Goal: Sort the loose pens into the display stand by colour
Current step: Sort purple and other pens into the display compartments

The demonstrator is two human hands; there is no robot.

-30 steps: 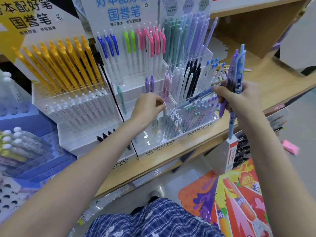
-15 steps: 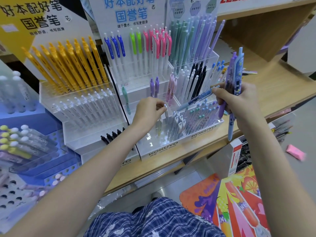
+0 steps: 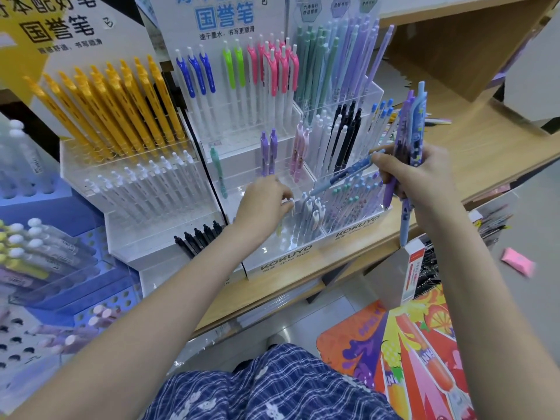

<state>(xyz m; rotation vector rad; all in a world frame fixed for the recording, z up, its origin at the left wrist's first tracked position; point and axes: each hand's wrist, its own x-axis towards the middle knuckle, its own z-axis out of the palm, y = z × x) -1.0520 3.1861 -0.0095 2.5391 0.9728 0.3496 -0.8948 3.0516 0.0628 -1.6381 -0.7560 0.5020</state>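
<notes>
A clear tiered display stand [image 3: 281, 259] marked KOKUYO stands on the wooden shelf, with blue, green, pink, teal, lilac, black and white pens in rows. My left hand [image 3: 266, 198] is at the stand's front row and pinches the white cap of a pale pen [image 3: 290, 204] standing there. My right hand [image 3: 421, 177] grips a bundle of blue and purple patterned pens [image 3: 413, 122] upright, and one blue pen [image 3: 348, 174] sticks out leftward from its fingers toward the stand.
A second clear stand [image 3: 145, 234] to the left holds yellow pens [image 3: 112, 107], white pens and black ones. A blue rack [image 3: 69, 283] with capped markers is at far left. The wooden shelf [image 3: 497, 153] runs right; a colourful box [image 3: 424, 353] lies below.
The view has shifted slightly. My left hand has lowered a little at the front row with the pale pen; my right hand keeps its bundle in nearly the same place.
</notes>
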